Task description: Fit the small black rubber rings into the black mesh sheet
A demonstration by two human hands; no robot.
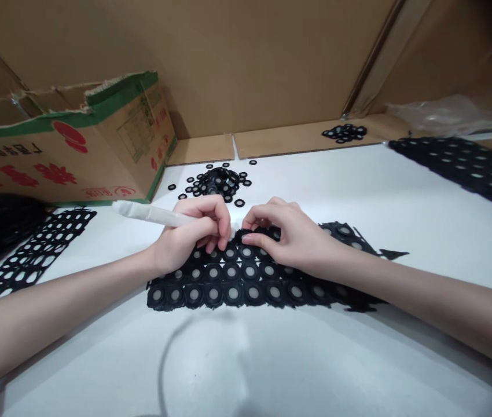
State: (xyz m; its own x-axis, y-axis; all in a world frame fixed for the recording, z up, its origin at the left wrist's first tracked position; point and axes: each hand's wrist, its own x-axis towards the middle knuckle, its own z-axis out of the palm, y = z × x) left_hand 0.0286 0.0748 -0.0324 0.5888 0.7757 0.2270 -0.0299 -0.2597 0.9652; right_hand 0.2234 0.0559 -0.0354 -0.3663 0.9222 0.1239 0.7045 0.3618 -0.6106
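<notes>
A black sheet of joined rubber rings [232, 294] with pale round centres lies flat under both hands. My left hand [189, 231] is closed around a white-wrapped, pen-like stick [153, 214], whose thick end points up to the left. The stick's working tip is hidden by my fingers. My right hand [289, 234] pinches the sheet's far edge between thumb and fingers, close to my left fingertips. Just beyond the hands lies a loose pile of small black rings [217, 182], several of them scattered around it.
A cardboard box [120, 139] with green edges stands at the left. Beside it lie a perforated black sheet [33, 260] and a dark heap [3, 226]. Another ring sheet [467, 168], a small ring pile [345, 132] and clear plastic [454, 116] are at the right. Cardboard walls [263, 63] close the back.
</notes>
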